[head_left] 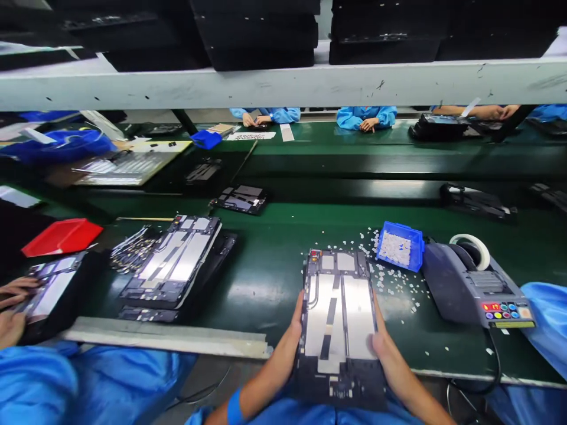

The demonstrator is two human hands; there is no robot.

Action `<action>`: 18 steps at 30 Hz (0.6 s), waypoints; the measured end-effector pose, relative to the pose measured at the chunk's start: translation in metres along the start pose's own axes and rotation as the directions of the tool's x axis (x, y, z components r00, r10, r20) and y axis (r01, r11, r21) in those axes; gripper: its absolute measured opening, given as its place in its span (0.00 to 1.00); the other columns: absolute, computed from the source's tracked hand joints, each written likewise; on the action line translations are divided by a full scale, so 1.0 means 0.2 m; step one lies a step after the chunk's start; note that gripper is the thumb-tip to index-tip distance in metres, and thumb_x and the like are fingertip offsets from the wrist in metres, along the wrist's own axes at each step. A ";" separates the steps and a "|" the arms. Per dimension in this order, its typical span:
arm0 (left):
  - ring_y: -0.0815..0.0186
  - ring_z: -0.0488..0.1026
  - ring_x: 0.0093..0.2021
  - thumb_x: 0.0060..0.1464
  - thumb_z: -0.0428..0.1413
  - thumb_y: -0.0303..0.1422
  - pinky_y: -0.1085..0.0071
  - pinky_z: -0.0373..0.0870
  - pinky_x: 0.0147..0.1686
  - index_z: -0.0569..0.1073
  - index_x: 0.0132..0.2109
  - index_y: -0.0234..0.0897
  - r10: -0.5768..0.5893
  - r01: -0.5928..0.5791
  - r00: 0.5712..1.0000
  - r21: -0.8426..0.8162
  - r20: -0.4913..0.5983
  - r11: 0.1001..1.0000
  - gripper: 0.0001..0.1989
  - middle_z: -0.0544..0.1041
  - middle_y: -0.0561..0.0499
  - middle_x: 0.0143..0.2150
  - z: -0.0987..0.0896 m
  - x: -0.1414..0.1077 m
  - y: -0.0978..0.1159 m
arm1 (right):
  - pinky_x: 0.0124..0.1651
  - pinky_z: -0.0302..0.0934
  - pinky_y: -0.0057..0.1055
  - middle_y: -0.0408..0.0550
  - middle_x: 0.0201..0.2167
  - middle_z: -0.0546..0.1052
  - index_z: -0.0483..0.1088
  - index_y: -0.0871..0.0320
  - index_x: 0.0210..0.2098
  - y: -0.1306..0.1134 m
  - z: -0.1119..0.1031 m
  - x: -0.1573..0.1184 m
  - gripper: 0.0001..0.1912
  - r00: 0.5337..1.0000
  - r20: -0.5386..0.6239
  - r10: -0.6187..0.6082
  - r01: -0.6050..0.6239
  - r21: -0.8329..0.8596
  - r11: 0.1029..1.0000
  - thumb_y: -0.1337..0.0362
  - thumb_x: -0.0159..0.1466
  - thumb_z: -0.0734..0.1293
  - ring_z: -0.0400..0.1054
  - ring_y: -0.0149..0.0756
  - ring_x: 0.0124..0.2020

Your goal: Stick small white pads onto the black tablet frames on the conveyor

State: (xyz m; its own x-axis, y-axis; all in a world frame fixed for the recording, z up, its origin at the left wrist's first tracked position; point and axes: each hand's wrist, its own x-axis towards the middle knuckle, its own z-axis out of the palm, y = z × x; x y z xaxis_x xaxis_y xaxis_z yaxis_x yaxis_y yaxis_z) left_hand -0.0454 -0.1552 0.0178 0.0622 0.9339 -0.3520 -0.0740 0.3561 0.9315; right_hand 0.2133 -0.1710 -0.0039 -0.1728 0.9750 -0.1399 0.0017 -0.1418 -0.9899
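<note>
A tablet-like device with its silvery inside showing (361, 313) is held upright, facing me, at the table's front edge. My left hand (293, 330) grips its left side, the fingers mostly behind it. On its right side is my right hand (386, 348), thumb on the front edge. Just beyond the device, a blue tray (414, 243) holds many small white pieces, with more scattered on the green table (261, 260) around it. To the left lies a stack of similar devices (177, 254).
A grey tape dispenser (456, 289) stands at the right. Cables (133, 251) and a red tray (62, 236) are at the left, near a co-worker's hands (13, 307). One more device (241, 198) lies mid-table. A loaded shelf (266, 85) spans above.
</note>
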 end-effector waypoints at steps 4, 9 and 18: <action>0.49 0.71 0.66 0.65 0.51 0.56 0.52 0.69 0.65 0.69 0.70 0.46 0.300 -0.250 0.948 0.336 -0.103 0.908 0.33 0.72 0.42 0.69 -0.12 0.05 0.17 | 0.79 0.34 0.51 0.45 0.80 0.47 0.44 0.44 0.79 -0.03 -0.07 -0.01 0.47 0.999 -0.010 -0.045 0.044 -0.093 0.995 0.33 0.68 0.58 0.38 0.52 0.79; 0.57 0.75 0.44 0.69 0.51 0.36 0.58 0.71 0.48 0.80 0.57 0.45 0.605 -0.506 0.752 0.819 0.263 0.273 0.17 0.81 0.44 0.44 -0.13 0.38 0.60 | 0.76 0.47 0.56 0.52 0.77 0.56 0.55 0.46 0.75 -0.21 -0.15 0.16 0.42 0.962 -0.126 -0.243 0.222 -0.163 0.961 0.33 0.70 0.57 0.50 0.56 0.76; 0.59 0.74 0.42 0.68 0.52 0.30 0.63 0.69 0.43 0.81 0.44 0.43 0.613 -0.593 0.665 0.800 0.426 0.088 0.12 0.80 0.46 0.41 -0.10 0.50 0.60 | 0.60 0.67 0.47 0.54 0.56 0.77 0.72 0.50 0.62 -0.53 -0.07 0.38 0.25 0.907 -0.063 -0.416 0.369 -0.358 0.858 0.46 0.71 0.66 0.73 0.50 0.55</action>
State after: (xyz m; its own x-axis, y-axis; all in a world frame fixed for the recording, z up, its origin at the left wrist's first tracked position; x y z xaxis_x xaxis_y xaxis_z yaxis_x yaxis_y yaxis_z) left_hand -0.0685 -0.0178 0.0914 0.4201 0.8259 0.3760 0.7530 -0.5485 0.3635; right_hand 0.2145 -0.0796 0.0906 -0.0950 0.9543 0.2835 0.2900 0.2989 -0.9092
